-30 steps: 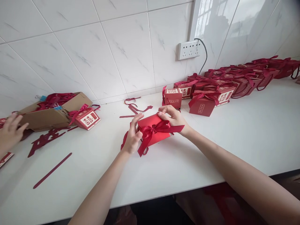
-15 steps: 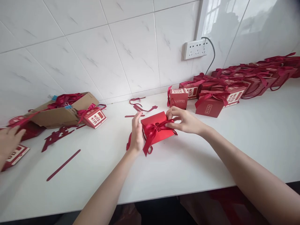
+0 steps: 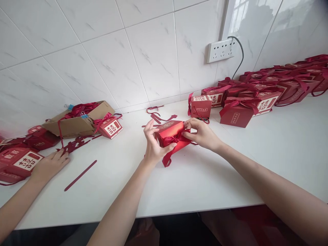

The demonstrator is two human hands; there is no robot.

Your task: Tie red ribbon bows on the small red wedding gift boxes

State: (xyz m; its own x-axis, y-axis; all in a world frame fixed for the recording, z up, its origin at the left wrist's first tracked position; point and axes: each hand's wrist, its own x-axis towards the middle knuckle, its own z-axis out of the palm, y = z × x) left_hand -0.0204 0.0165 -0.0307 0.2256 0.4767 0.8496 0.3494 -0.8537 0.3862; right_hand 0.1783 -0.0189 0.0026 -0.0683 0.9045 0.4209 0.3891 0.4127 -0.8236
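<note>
A red gift box point(image 3: 171, 126) rests on the white table in front of me, tilted, with a dark red satin ribbon bow point(image 3: 176, 138) on its face. My left hand point(image 3: 154, 146) is around the box's left side, its thumb on the face by the bow and its fingers behind. My right hand point(image 3: 203, 134) pinches the bow's right loop between thumb and fingers at the box's right edge. A ribbon tail and a twisted cord hang at the lower left of the box.
Many bow-tied red boxes point(image 3: 235, 114) line the right side by the wall. At left, a cardboard box point(image 3: 98, 124) holds ribbons, and another person's hand point(image 3: 50, 165) lies near red boxes and strips. A single strip point(image 3: 80, 175) lies in front. A socket point(image 3: 221, 51) is on the wall.
My left hand has closed onto the box, its thumb now on the face, and the box has tipped, showing its printed top. The other person's hand has moved right toward the strips.
</note>
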